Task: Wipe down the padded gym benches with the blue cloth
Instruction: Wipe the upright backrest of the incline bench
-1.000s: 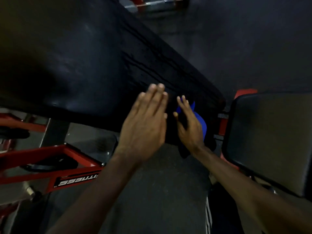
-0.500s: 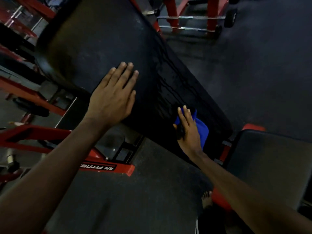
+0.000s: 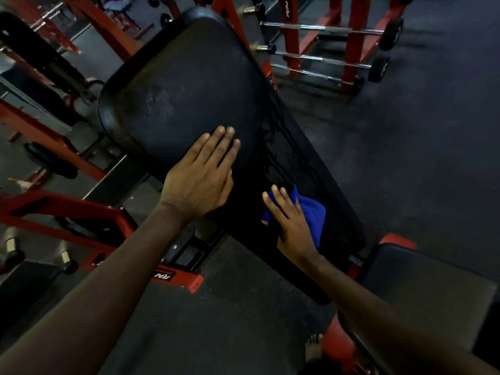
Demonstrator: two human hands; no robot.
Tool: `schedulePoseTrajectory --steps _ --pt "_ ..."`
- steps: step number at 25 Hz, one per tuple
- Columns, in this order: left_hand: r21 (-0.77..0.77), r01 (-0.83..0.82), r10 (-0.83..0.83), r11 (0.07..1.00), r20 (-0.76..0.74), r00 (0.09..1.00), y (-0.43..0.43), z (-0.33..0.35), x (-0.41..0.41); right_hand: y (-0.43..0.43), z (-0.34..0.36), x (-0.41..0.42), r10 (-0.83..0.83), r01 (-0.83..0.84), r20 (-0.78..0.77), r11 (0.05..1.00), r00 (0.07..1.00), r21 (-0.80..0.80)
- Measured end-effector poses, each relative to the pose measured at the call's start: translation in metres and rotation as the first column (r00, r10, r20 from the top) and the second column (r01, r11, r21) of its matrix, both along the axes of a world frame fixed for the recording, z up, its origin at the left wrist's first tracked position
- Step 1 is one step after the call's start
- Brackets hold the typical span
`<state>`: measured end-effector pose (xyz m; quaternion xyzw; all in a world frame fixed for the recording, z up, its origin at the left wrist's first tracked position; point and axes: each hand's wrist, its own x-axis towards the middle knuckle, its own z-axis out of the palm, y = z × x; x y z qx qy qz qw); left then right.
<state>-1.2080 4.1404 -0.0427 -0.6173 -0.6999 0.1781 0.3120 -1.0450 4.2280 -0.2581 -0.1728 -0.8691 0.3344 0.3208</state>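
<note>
A: Where is the blue cloth [image 3: 311, 212]?
B: It lies on the long black bench pad [image 3: 194, 85], on its lower part, close to the right edge. The right hand [image 3: 292, 223] is on top of it.
A: How does the cloth look?
B: It is a strong, bright blue. It is bunched up with soft folds, not spread flat. Most of it shows at the right side of the hand, and a small part comes out at the left, under the fingers.
A: Does the hand grip it?
B: No. The fingers are straight and lie flat, pressing the cloth against the pad. The thumb I cannot see well, as it is dark there.
A: And the left hand [image 3: 200, 180]?
B: It is flat also, fingers straight and close together, the palm resting on the pad, higher up and near the right hand. It holds nothing.
A: And the pad itself?
B: It is tilted, wider at the far end, with a dull shine. Thin dark streaks [image 3: 281, 147], wet-looking, run along its right part above the cloth. A second black pad [image 3: 422, 288] stands just beside its lower end. A red frame [image 3: 67, 212] shows below at the left, and a barbell rack [image 3: 351, 50] is behind.
</note>
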Motion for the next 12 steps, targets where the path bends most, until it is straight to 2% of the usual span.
schedulePoseTrajectory --steps 3,7,12 --pt "0.002 -0.016 0.016 1.0 0.009 1.0 -0.001 0.001 0.0 0.005 0.03 -0.017 -0.011 0.012 0.007 0.997 1.0 -0.077" --pt "0.021 -0.02 0.02 1.0 0.024 1.0 0.001 0.0 0.001 0.027 0.077 -0.045 -0.062 0.057 -0.071 0.996 0.995 -0.073" --pt "0.022 -0.019 0.019 1.0 0.024 1.0 0.0 -0.001 -0.002 0.018 0.048 -0.032 -0.152 0.139 -0.062 0.975 0.986 -0.174"
